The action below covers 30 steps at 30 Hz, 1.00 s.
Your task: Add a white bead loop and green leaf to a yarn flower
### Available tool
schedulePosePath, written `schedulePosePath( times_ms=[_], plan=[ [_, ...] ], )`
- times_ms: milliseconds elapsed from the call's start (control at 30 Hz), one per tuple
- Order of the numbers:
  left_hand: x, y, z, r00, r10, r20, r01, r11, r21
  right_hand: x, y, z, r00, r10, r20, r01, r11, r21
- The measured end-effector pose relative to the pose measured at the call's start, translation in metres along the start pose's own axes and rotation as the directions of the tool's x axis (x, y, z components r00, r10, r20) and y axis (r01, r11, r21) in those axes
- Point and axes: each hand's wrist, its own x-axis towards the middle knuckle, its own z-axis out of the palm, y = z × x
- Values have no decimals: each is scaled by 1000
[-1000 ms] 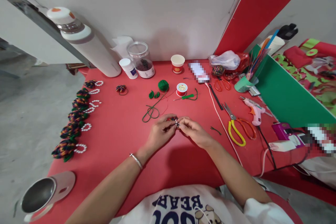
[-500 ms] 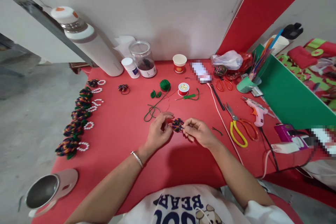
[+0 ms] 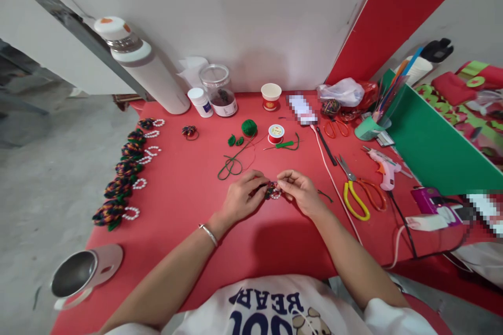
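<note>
The left hand (image 3: 245, 193) is curled, with its thumb and fingers pinching a small dark yarn piece (image 3: 269, 193). The right hand (image 3: 297, 190) pinches the other side of it with thumb and fingertip, but the bit it grips is too tiny to see well. A ring of shiny beads (image 3: 276, 195) hangs between the hands, over the red table (image 3: 176, 183). Past the hands are a green yarn ball (image 3: 249, 127), a red thread spool (image 3: 275, 134) and a hook with a green handle (image 3: 284, 144). Big scissors (image 3: 350, 176) lie to the right.
</note>
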Motion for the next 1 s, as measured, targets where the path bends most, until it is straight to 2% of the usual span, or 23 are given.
schedulePosePath(
  times_ms=[267, 433, 567, 667, 733, 867, 1000],
  plan=[
    [-3, 5, -2, 998, -13, 66, 7, 995, 98, 8, 5, -3, 997, -40, -62, 44, 997, 68],
    [-3, 11, -4, 995, -80, 64, 82, 996, -39, 6, 5, -4, 997, -38, -66, 45, 993, 108],
    [-3, 17, -3, 985, -174, -15, 171, 980, -98, 4, 6, -4, 1000, -5, -2, 5, 985, 173],
    [-7, 18, -3, 975, -183, -129, 183, 983, -18, 3, 4, -2, 999, -28, 30, 21, 980, 198],
    [-12, 18, -4, 973, -159, -168, 173, 982, 72, 1, 2, 0, 998, -47, 29, 41, 981, 188],
    [-20, 18, -5, 973, -208, -102, 225, 954, 197, -4, -2, 3, 997, -71, 28, 66, 986, 151],
    [-24, 20, -5, 958, -276, -83, 285, 947, 147, -5, -3, 3, 997, -60, 45, 53, 990, 129]
  ],
)
